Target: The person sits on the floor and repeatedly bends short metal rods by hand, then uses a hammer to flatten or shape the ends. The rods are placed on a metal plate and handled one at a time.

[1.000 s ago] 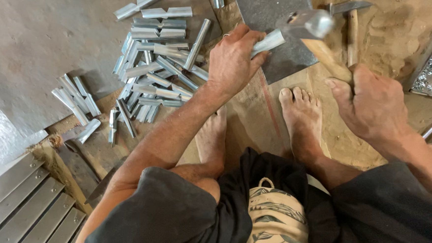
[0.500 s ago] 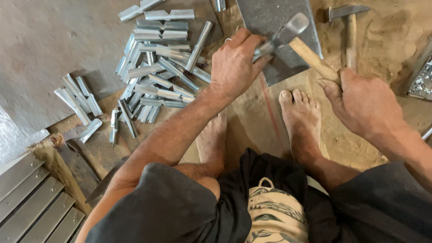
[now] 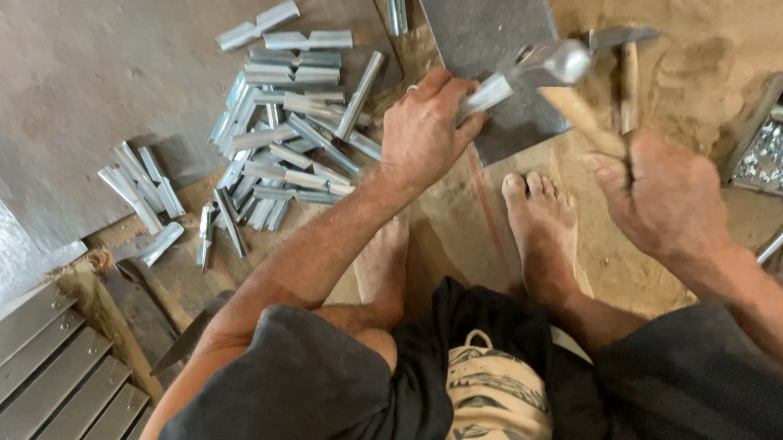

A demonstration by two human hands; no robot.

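Note:
My left hand (image 3: 427, 128) grips a short bent strip of shiny sheet metal (image 3: 487, 94) and holds it on a flat steel block (image 3: 491, 29) set in the sand. My right hand (image 3: 665, 199) is closed around the wooden handle of a hammer (image 3: 560, 68), whose blurred head hangs just above the strip's far end. Both my bare feet (image 3: 543, 219) rest on the sand in front of the block.
A heap of cut metal strips (image 3: 289, 134) lies left of my hand, with a smaller group (image 3: 143, 185) further left. A second hammer (image 3: 630, 58) lies on the sand beyond the block. A tray of small metal bits (image 3: 775, 151) stands at right. Ribbed metal sheets (image 3: 35, 380) fill the lower left.
The hammer head has swung down and left towards the strip, after being raised higher a second ago. My left hand keeps the strip in place on the block.

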